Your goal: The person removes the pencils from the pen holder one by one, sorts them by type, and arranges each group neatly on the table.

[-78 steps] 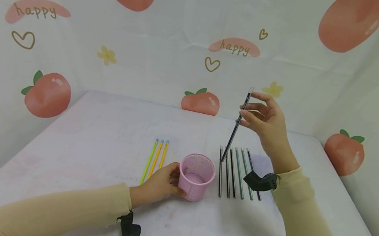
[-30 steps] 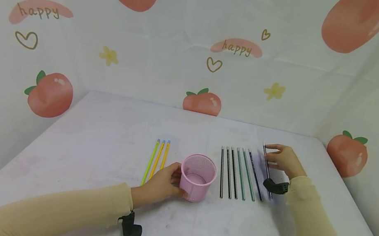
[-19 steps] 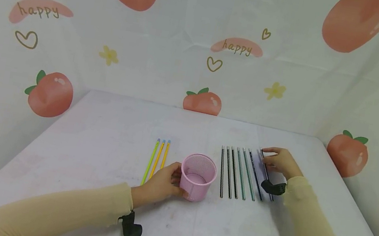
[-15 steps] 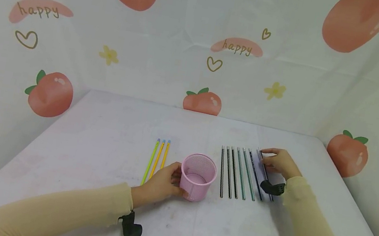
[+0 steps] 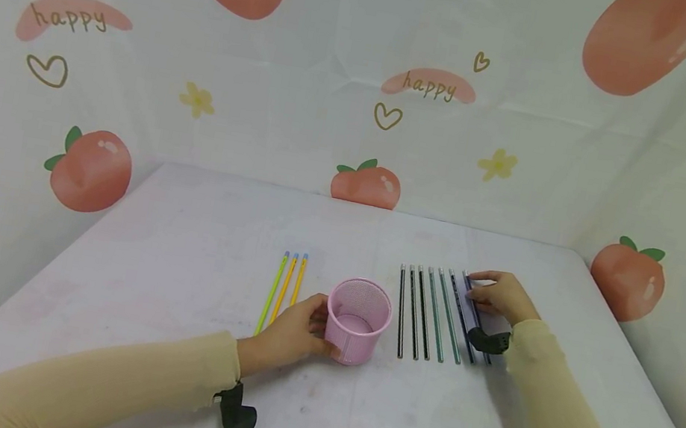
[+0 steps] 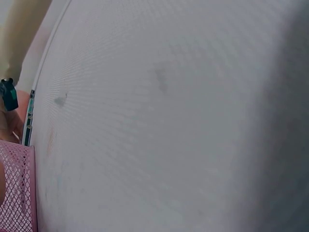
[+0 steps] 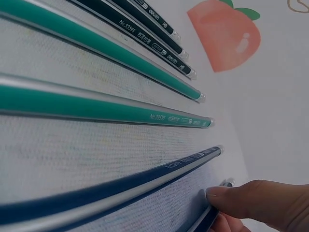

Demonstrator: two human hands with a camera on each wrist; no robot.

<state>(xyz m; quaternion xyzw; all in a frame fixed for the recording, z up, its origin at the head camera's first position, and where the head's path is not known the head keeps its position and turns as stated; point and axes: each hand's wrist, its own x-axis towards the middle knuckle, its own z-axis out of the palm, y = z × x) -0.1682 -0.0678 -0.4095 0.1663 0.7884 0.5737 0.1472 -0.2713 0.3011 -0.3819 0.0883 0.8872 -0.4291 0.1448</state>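
Observation:
My left hand grips the side of a pink mesh pencil cup, which stands upright with nothing inside; its mesh edges into the left wrist view. At the right end of a row of pencils, my right hand pinches a dark blue pencil near its eraser end, thumb on top. That pencil lies low by the table, roughly in line with the row. Left of it come another dark blue pencil, two green pencils and several black pencils.
Left of the cup lie a lime green pencil and two yellow pencils, partly behind my left hand. A white cloth covers the table, and a printed white backdrop rises behind and at both sides.
My right hand has brought the dark blue pencil from upright above the row down to its right end, then slid it leftward beside its neighbour. The left hand and cup stay put.

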